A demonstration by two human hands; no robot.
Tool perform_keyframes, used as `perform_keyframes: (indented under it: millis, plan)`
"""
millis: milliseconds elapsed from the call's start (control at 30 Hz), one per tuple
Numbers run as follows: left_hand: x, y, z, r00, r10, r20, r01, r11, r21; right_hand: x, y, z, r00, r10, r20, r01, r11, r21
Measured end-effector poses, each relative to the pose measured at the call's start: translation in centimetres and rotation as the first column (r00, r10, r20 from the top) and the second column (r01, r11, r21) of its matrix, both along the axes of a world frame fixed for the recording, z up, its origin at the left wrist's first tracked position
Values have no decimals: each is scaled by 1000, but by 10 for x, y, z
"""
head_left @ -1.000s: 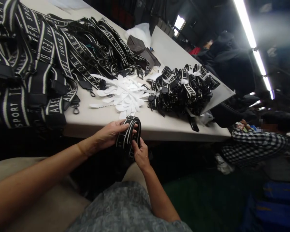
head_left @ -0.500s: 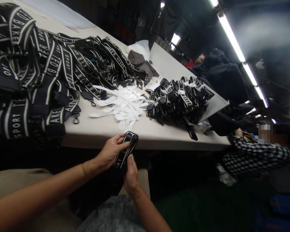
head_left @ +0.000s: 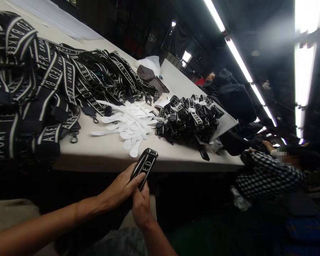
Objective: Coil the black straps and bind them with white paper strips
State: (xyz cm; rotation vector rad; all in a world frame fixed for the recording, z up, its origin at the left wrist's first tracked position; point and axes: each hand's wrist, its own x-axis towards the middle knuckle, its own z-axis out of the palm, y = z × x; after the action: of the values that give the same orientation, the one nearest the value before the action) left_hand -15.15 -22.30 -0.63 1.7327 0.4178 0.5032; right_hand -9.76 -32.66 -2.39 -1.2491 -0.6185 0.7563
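Note:
A black-and-white webbing strap [head_left: 147,165], folded into a flat bundle with the letters "ED" showing, is held up in front of the table's near edge. My left hand [head_left: 126,183] is closed round it from the left, thumb lying across its face. Lower down, my right hand [head_left: 142,206] grips the same bundle, with its fingers partly hidden behind the strap. Just beyond my hands lies a loose heap of white strips [head_left: 134,124] with toothed edges. Right of those strips sits a pile of folded straps [head_left: 192,115] bound with white bands.
A large tangle of loose straps [head_left: 53,78] with metal clips covers the left of the table [head_left: 114,161]. Grey cloth pouches [head_left: 149,76] and a white plastic bag [head_left: 151,64] lie farther back. At right, a person in a checked shirt [head_left: 269,174] is beside the table.
The folded strap has turned so that its face shows "ED" instead of "RT". My hands have come closer together on it, and the view has shifted slightly.

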Motion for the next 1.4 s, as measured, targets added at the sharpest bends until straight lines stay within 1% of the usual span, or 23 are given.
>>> perform_keyframes:
  millis: [67, 100, 200, 267, 333, 400, 467, 567, 633, 667, 700, 767, 800, 833, 867, 933, 1000, 1067, 1133, 1167, 1267, 1300, 1400]
  plan:
    - [-2, -1, 3, 996, -86, -17, 84, 991, -107, 3, 0, 8, 999, 25, 34, -25, 1000, -17]
    - [-2, -1, 4, 997, -81, -14, 79, 989, -124, 4, 0, 10, 998, 39, 58, -36, 998, -41]
    - [-5, -1, 5, 999, -52, -7, 52, 996, -72, 6, -1, 11, 987, 116, 114, -100, 985, -142]
    - [-7, 0, 5, 996, -85, -15, 85, 996, -18, 5, -1, 8, 984, 160, 80, -144, 972, -184]
    - [-9, 0, 5, 993, -106, -47, 106, 994, -1, 2, -1, 6, 985, 172, 28, -165, 970, -178]
    - [-10, -1, 5, 996, -62, -62, 60, 997, -43, -1, 2, 7, 985, 172, 27, -166, 976, -140]
    - [-9, -1, 4, 999, 0, -35, -4, 993, -119, 0, 5, 12, 978, 192, 83, -183, 977, -112]
    - [-9, 8, 9, 995, 65, 73, -48, 976, -213, 12, 11, 23, 943, 287, 167, -270, 956, -117]
    - [-10, 22, 18, 977, 144, 157, -106, 968, -229, 28, 15, 26, 928, 329, 174, -308, 941, -139]
    - [-11, 31, 24, 962, 196, 189, -153, 964, -219, 38, 19, 26, 937, 303, 172, -279, 948, -152]
    - [-13, 41, 31, 947, 245, 205, -204, 957, -205, 47, 23, 24, 955, 238, 178, -210, 964, -164]
    - [-16, 62, 43, 922, 329, 202, -292, 937, -194, 64, 33, 20, 967, 29, 252, 17, 984, -177]
    - [-18, 71, 48, 913, 359, 192, -321, 925, -204, 71, 38, 18, 939, -70, 336, 133, 977, -169]
    - [-19, 79, 50, 905, 385, 179, -344, 913, -220, 75, 44, 17, 891, -130, 435, 214, 965, -150]
    - [-19, 85, 51, 897, 409, 166, -366, 900, -237, 78, 50, 16, 835, -141, 532, 247, 960, -134]
    - [-19, 92, 48, 883, 450, 131, -411, 878, -244, 79, 59, 15, 730, -54, 681, 204, 969, -142]
    - [-17, 95, 43, 885, 459, 75, -431, 869, -242, 78, 66, 13, 653, 27, 757, 148, 976, -162]
    - [-15, 96, 40, 905, 424, 33, -398, 872, -285, 76, 67, 9, 612, -8, 791, 154, 982, -109]
    - [-15, 95, 41, 938, 347, 19, -317, 876, -364, 76, 63, 4, 627, -100, 773, 160, 987, -2]
    - [-15, 95, 41, 952, 305, 23, -270, 873, -407, 75, 59, 2, 671, -137, 729, 153, 987, 44]
    - [-15, 92, 42, 980, 193, 47, -139, 834, -535, 74, 44, -3, 861, -202, 467, 169, 979, 112]
    - [-14, 90, 40, 986, 160, 50, -103, 816, -568, 74, 39, -3, 904, -222, 365, 191, 974, 121]
    - [-9, 83, 30, 999, 37, 22, -15, 777, -630, 74, 26, 0, 946, -292, 142, 270, 951, 152]
